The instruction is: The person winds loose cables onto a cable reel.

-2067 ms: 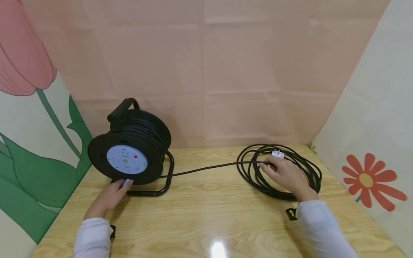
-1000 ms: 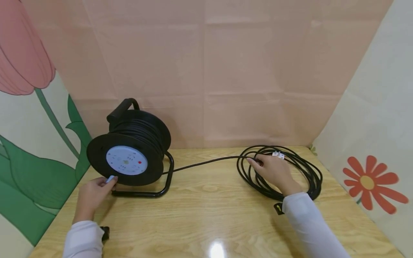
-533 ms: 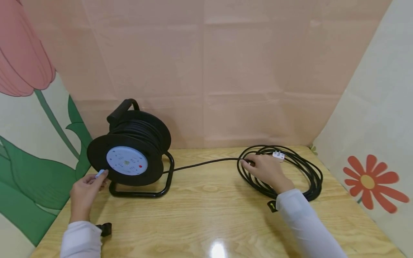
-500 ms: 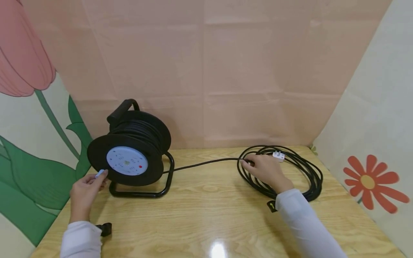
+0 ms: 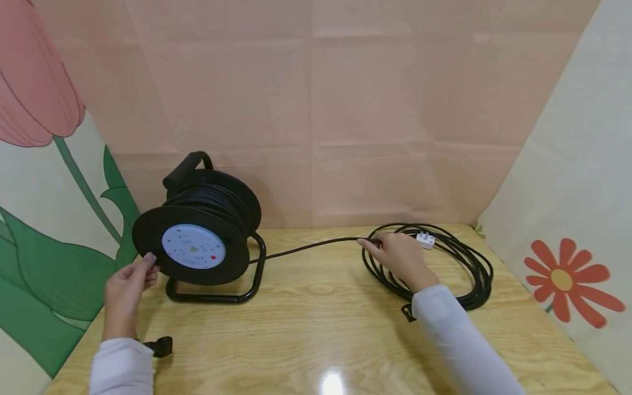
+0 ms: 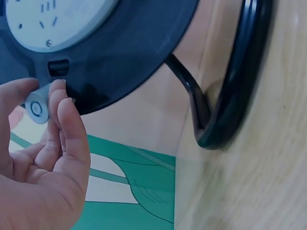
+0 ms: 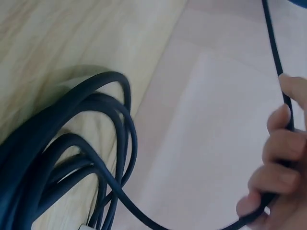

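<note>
The left hand pinches the pale knob of the cable reel between thumb and fingers; in the head view the thumb hides most of the knob. About two seconds ago this hand was under the reel's face; now it is farther left and a little higher, at the face's lower left edge. The reel's face has turned with it: the red switch on the socket panel, to the right of the left hand, sits lower than before. The reel itself stands where it was, just beside and beyond the left hand, its tubular stand on the bench.

The right hand grips the black cord, fingers curled round it. It has come nearer the reel, from over the middle of the loose coil to the coil's left side, so the stretch of cord running left from its fingertips to the reel is shorter. The coil lies under and to the right of this hand, little changed. Just beyond the hand's right side, the white plug stays in place, and more of it shows.
</note>
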Tool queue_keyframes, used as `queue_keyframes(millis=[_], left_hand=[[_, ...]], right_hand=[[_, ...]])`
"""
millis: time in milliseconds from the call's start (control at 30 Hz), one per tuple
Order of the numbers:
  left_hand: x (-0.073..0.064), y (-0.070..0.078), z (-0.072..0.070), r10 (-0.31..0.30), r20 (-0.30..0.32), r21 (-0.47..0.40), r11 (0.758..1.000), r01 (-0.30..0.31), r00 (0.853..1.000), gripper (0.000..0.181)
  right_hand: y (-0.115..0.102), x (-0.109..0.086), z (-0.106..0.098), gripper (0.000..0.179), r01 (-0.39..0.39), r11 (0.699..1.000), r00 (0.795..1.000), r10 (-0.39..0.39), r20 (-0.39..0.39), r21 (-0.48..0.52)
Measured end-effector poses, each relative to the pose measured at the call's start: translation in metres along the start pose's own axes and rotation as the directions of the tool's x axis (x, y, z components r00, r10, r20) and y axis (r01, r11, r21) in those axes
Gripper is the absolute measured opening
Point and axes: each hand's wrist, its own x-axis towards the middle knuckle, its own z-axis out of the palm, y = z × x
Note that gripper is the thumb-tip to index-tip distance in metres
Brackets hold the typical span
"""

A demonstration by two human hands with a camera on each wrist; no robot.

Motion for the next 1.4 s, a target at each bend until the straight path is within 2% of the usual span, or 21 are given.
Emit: queue_keyframes(millis=[133,233,300,400,500,633,767,933,1067,1200,1400], left_hand=[[0.0,0.007,0.001,-0.009,0.004,-0.056,0.998,0.009,1.0,0.04],[-0.001,0.012,0.002,-0.013,0.004,-0.101,0.995,0.013,1.0,0.043],[-0.002,0.016,0.002,-0.007,0.002,-0.129,0.992,0.007,1.0,0.044],[-0.004,0.021,0.004,0.007,0.01,-0.149,0.989,-0.005,1.0,0.045],[-0.007,0.027,0.007,0.035,0.015,-0.175,0.984,-0.032,0.999,0.045],[-0.009,0.034,0.011,0.087,-0.005,-0.184,0.979,-0.087,0.996,0.041],[-0.012,0.042,0.014,0.141,-0.053,-0.086,0.986,-0.145,0.989,0.039],[-0.013,0.052,0.018,0.174,-0.1,0.097,0.982,-0.164,0.98,0.038],[-0.015,0.057,0.022,0.239,-0.108,0.222,0.952,-0.211,0.965,0.04],[-0.017,0.06,0.025,0.309,-0.103,0.295,0.917,-0.267,0.946,0.042],[-0.02,0.065,0.027,0.326,-0.102,0.347,0.897,-0.273,0.94,0.046]], right_hand=[[-0.003,0.004,0.0,0.031,0.011,1.0,1.0,-0.012,0.025,0.027],[-0.006,0.007,0.0,0.03,0.019,0.999,1.0,-0.02,0.02,0.026],[-0.009,0.01,0.001,0.034,0.04,0.999,0.999,-0.04,-0.011,0.011],[-0.014,0.015,0.003,0.045,0.064,0.997,0.993,-0.068,-0.099,-0.045],[-0.02,0.019,0.004,0.056,0.053,0.995,0.988,-0.064,-0.14,-0.083],[-0.029,0.024,0.005,0.052,0.044,0.998,0.997,-0.047,-0.067,-0.047],[-0.037,0.026,0.005,0.037,0.072,0.997,0.997,-0.072,-0.007,0.006],[-0.047,0.027,0.004,0.032,0.131,0.991,0.991,-0.131,-0.016,-0.007],[-0.052,0.028,0.007,0.033,0.153,0.988,0.988,-0.153,-0.029,-0.021],[-0.056,0.029,0.012,0.034,0.143,0.989,0.99,-0.143,-0.014,-0.027],[-0.062,0.03,0.015,0.034,0.162,0.987,0.987,-0.162,-0.017,-0.018]])
